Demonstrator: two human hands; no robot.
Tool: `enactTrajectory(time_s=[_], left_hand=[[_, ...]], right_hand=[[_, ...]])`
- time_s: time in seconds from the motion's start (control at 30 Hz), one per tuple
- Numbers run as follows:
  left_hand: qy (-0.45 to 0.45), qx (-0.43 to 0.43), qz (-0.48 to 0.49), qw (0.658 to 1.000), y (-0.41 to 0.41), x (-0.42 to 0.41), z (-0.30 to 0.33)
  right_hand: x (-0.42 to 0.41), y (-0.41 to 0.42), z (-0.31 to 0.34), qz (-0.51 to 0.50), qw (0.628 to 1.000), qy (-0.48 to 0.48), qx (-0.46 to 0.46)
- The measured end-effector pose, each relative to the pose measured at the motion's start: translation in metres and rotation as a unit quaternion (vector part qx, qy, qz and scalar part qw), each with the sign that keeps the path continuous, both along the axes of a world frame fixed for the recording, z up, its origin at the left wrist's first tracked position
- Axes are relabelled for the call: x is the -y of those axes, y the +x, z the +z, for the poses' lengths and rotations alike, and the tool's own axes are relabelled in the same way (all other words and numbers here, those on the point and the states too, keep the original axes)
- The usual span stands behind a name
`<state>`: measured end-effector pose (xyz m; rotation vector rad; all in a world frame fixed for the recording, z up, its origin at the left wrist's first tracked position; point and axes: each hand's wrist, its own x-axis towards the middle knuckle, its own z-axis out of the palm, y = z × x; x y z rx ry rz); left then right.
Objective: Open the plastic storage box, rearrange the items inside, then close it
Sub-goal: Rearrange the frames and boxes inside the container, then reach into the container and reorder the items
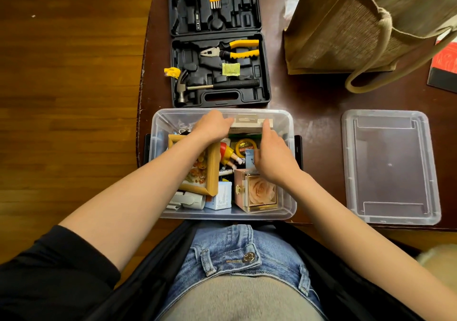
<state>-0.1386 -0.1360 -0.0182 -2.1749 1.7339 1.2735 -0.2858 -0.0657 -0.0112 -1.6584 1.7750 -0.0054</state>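
The clear plastic storage box stands open at the table's near edge, full of items. Its clear lid lies flat on the table to the right. Both hands reach into the far end of the box. My left hand grips the left end of a white and green cardboard package. My right hand holds the package's right end with thumb and fingers. Below them lie a wooden picture frame, a red and yellow figure, a yellow tape measure, a white carton and a rose gift box.
An open black tool case with pliers, hammer and hex keys lies just beyond the box. A jute bag stands at the back right, beside a red and black booklet. The wooden floor is to the left.
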Motion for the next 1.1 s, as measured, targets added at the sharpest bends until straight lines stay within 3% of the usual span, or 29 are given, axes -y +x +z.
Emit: enactTrajectory(time_s=[0.07, 0.27, 0.53, 0.9, 0.97, 1.1], left_hand=[[-0.004, 0.012, -0.012, 1.0, 0.002, -0.001, 0.003], [-0.034, 0.018, -0.051, 0.998, 0.015, -0.005, 0.015], [-0.15, -0.088, -0.108, 0.979, 0.035, -0.036, 0.037], [-0.263, -0.135, -0.141, 0.945, 0.048, -0.063, 0.049], [-0.235, -0.122, -0.228, 0.937, 0.033, -0.067, 0.051], [-0.066, 0.037, -0.427, 0.901, -0.011, -0.064, 0.041]], right_hand=[[-0.002, -0.005, 0.004, -0.001, 1.0, 0.0, 0.013], [0.001, -0.023, 0.014, 0.141, 0.987, 0.065, -0.05], [0.016, -0.02, 0.016, 0.071, 0.996, 0.044, 0.033], [0.023, -0.029, 0.009, 0.027, 0.995, 0.06, 0.074], [0.025, -0.028, 0.01, 0.027, 0.995, 0.065, 0.072], [0.026, -0.026, 0.011, 0.028, 0.994, 0.069, 0.078]])
